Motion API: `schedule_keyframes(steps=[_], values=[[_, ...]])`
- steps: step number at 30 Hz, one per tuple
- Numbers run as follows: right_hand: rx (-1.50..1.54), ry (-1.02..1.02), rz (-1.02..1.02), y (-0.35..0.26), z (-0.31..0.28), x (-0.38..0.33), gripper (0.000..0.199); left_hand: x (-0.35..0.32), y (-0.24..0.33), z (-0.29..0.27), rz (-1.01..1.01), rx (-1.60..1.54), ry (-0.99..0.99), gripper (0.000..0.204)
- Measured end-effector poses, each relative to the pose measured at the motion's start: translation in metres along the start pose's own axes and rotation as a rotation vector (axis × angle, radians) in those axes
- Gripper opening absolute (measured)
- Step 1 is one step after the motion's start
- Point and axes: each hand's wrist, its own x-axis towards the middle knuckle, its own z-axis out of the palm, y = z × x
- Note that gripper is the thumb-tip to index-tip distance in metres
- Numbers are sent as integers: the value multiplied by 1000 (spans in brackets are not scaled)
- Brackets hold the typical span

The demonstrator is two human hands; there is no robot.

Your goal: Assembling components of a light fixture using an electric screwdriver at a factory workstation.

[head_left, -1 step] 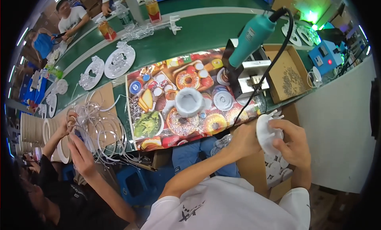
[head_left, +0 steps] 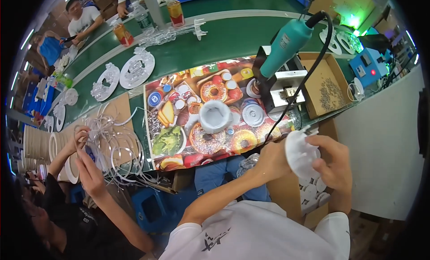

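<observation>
My left hand [head_left: 272,159] and my right hand [head_left: 335,165] both grip a white round plastic part [head_left: 299,154], held below the table's near edge. Just under it, a cardboard box [head_left: 286,195] holds several similar white round parts [head_left: 313,190]. On the colourful food-print mat [head_left: 179,125] in front of me stands a white cup-shaped part [head_left: 215,116]. A teal power tool [head_left: 286,41] with a black cable hangs tilted over a metal fixture [head_left: 286,92] at the mat's right end.
An open cardboard box of small metal pieces [head_left: 324,85] sits right of the fixture. A green conveyor belt [head_left: 224,40] behind carries white ring parts [head_left: 136,71] and bottles [head_left: 175,11]. At my left, a co-worker's hands [head_left: 85,157] handle white wire loops [head_left: 114,145].
</observation>
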Motion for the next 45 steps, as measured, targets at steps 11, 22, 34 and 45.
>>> schedule_keyframes(steps=[11, 22, 34, 45], values=[[450, 636, -377, 43, -6, 144, 51, -74, 0, -110, -271, -1248, 5, 63], [635, 244, -351, 46, 59, 199, 54, 11, 105, -206, 71, 68, 626, 22], [595, 567, -249, 63, 8, 115, 55, 61, 29, -187, 25, 194, 546, 16], [502, 616, -303, 94, 6, 121, 46, 53, 7, -164, 98, 270, 589, 22]])
